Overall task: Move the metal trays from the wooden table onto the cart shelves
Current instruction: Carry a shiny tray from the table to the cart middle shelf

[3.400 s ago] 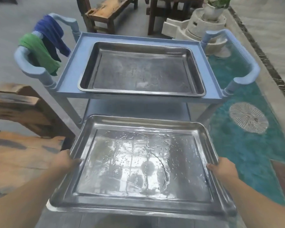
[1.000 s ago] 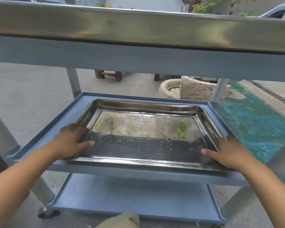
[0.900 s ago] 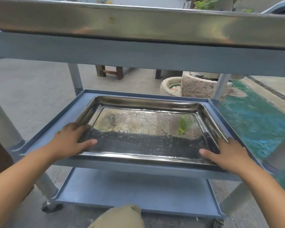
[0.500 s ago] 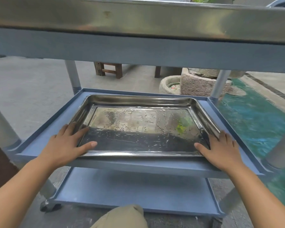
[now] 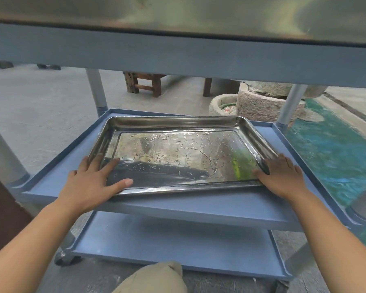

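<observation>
A wet metal tray (image 5: 178,153) lies on the blue cart's middle shelf (image 5: 199,208), turned slightly askew to the shelf's front edge. My left hand (image 5: 91,182) lies flat over its near left corner, fingers spread, thumb on the near rim. Over the near right corner my right hand (image 5: 281,178) rests the same way, fingers apart. Another metal tray (image 5: 178,13) sits on the top shelf (image 5: 178,58); only its near side shows, filling the top of the view.
The cart's bottom shelf (image 5: 167,244) holds nothing. Grey posts (image 5: 95,92) stand at the corners and a caster (image 5: 66,259) at lower left. My knee (image 5: 152,278) is at the bottom. Beyond are stone troughs (image 5: 262,102), a wooden bench (image 5: 144,83) and a green pool (image 5: 330,149).
The tray came down from in front of the cart onto the middle shelf and slid further in. My fingers have gone from curled around its corners to flat and spread.
</observation>
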A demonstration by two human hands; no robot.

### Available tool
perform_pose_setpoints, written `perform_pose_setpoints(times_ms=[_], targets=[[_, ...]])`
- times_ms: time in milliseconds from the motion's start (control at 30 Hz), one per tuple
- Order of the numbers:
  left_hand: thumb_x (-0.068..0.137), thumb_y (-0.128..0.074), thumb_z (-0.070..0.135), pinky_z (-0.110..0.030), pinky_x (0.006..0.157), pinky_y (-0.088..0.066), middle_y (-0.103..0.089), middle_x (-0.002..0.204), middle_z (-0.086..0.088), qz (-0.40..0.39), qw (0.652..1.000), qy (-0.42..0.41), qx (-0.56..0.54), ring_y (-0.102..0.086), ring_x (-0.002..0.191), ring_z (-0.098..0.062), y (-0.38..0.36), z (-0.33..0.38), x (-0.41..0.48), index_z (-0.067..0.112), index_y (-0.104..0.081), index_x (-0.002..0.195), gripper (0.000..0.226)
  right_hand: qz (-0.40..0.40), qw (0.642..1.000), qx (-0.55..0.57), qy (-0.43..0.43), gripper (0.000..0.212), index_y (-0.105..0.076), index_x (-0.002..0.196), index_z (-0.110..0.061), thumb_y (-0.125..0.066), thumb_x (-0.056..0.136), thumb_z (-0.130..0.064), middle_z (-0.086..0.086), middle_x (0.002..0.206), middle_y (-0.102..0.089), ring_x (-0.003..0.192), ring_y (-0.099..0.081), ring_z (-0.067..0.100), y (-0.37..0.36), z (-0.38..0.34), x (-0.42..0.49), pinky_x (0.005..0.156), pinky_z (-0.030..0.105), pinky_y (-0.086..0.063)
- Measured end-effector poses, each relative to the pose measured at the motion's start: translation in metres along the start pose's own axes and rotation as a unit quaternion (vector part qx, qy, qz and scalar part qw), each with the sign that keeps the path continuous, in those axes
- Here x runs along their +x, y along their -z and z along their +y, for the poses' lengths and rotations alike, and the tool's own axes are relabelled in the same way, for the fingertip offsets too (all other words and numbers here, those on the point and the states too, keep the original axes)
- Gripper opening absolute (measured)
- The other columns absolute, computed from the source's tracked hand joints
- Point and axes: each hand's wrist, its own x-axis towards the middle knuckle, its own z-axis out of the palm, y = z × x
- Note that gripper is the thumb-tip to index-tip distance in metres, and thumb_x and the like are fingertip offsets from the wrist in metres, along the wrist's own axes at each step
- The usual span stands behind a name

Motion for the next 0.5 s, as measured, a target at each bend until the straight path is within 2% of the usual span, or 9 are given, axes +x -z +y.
perform_pose_setpoints(times_ms=[333, 500], targets=[[0.060, -0.004, 0.100, -0.057, 0.111, -0.022, -0.016, 0.162, 0.001, -0.006, 1.000, -0.001, 0.010, 0.000, 0.150, -0.031, 0.000, 0.004, -0.004, 0.053, -0.013, 0.148, 0.101, 0.011, 0.999, 0.027, 0.015, 0.059, -0.050, 0.126, -0.032, -0.038, 0.083, -0.071, 0.012, 0.160, -0.022, 0.150, -0.012, 0.027, -0.005, 0.000, 0.016, 0.117, 0.049, -0.017], [0.059, -0.001, 0.100, -0.055, 0.111, -0.024, -0.018, 0.161, 0.001, 0.000, 1.000, 0.002, 0.019, 0.002, 0.149, -0.029, 0.002, 0.007, -0.007, 0.050, -0.015, 0.149, 0.104, -0.001, 0.999, 0.034, 0.015, 0.058, -0.047, 0.133, -0.033, -0.040, 0.086, -0.067, 0.011, 0.163, -0.014, 0.151, -0.008, 0.025, 0.000, -0.004, 0.021, 0.119, 0.047, -0.015]])
